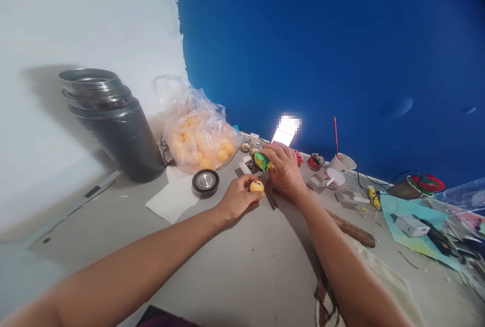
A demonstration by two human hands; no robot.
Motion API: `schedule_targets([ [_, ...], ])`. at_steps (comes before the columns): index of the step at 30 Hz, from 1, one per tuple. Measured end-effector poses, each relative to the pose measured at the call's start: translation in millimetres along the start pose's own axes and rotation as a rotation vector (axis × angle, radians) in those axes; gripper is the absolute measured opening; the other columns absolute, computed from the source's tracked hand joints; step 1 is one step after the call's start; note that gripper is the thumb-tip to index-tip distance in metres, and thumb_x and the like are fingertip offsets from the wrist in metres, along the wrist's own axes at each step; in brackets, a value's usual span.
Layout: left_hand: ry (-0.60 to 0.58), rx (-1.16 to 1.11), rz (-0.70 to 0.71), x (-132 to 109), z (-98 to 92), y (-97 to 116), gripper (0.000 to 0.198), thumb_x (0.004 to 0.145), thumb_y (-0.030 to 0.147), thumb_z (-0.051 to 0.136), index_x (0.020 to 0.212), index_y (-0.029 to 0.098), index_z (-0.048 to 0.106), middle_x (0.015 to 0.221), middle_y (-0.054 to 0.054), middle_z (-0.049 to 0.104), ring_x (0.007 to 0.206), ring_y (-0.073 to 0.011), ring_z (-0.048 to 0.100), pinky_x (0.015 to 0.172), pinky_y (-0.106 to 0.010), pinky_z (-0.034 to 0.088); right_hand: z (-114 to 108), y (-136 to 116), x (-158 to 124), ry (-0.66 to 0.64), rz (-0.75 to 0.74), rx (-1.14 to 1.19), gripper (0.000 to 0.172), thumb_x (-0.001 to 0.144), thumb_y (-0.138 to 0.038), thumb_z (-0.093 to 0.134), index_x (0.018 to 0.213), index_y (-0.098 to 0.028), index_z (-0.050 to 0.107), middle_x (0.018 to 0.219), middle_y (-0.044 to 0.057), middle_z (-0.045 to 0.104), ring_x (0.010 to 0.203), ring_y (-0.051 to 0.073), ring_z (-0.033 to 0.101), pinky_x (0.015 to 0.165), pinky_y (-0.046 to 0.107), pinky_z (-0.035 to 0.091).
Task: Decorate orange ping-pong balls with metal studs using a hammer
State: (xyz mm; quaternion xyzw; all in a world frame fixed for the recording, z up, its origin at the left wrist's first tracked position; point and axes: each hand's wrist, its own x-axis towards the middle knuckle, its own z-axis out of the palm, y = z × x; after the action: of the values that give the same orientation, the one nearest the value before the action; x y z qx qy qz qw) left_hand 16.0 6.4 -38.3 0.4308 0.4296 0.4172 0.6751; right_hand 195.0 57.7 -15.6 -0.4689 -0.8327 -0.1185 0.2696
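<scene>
Pinched between the fingers and thumb of my left hand [240,196] is an orange ping-pong ball [256,186] with small dark and shiny spots on its top. My right hand [285,169], just to the right and slightly farther away, curls its fingers over a small green and yellow object [260,161]; its exact kind cannot be made out. Beneath that hand lies a dark strip [271,194]. Close by on the left stands a small white box [249,166] with dark contents. Behind my right hand glows a bright screen [287,130], partly blurred out.
Left stand a large dark flask [121,135], its round lid [205,182] on white paper [166,200], and a clear bag of orange balls [200,140]. Rightward are a paper cup [343,162] with a red stick, a wooden stick [352,228], and a light-blue sheet [396,211] under clutter.
</scene>
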Motion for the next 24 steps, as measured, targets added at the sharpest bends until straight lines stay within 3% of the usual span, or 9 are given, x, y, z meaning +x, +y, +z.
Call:
schedule_targets([
  [6,-0.009,-0.005,0.024,-1.6,0.2,-0.6,0.034,0.06,0.018,0.079,0.089,0.017,0.061,0.072,0.002,0.061,0.055,-0.0097,0.056,0.051,-0.023,0.047,8.6,-0.8,2.0,-0.044,-0.019,-0.05,0.069,0.078,0.002,0.047,0.136,-0.031,0.061,0.144,0.003,0.059,0.141,0.028,0.04,0.112,0.05,0.038],
  [13,-0.027,-0.025,0.034,-1.6,0.3,0.0,0.034,0.061,0.017,0.079,0.089,0.017,0.06,0.07,0.003,0.059,0.054,-0.0091,0.054,0.051,-0.023,0.046,10.9,-3.2,0.1,-0.038,-0.094,-0.116,0.051,0.094,-0.007,0.048,0.136,-0.032,0.063,0.144,0.006,0.057,0.142,0.028,0.037,0.116,0.048,0.034],
  [24,-0.015,0.029,0.038,2.1,0.1,-3.3,0.029,0.062,0.017,0.078,0.086,0.016,0.063,0.072,0.001,0.062,0.056,-0.01,0.057,0.054,-0.023,0.049,9.8,-8.5,1.5,-0.051,-0.1,-0.094,0.046,0.096,-0.014,0.052,0.135,-0.036,0.064,0.142,0.007,0.057,0.14,0.029,0.037,0.114,0.048,0.036],
])
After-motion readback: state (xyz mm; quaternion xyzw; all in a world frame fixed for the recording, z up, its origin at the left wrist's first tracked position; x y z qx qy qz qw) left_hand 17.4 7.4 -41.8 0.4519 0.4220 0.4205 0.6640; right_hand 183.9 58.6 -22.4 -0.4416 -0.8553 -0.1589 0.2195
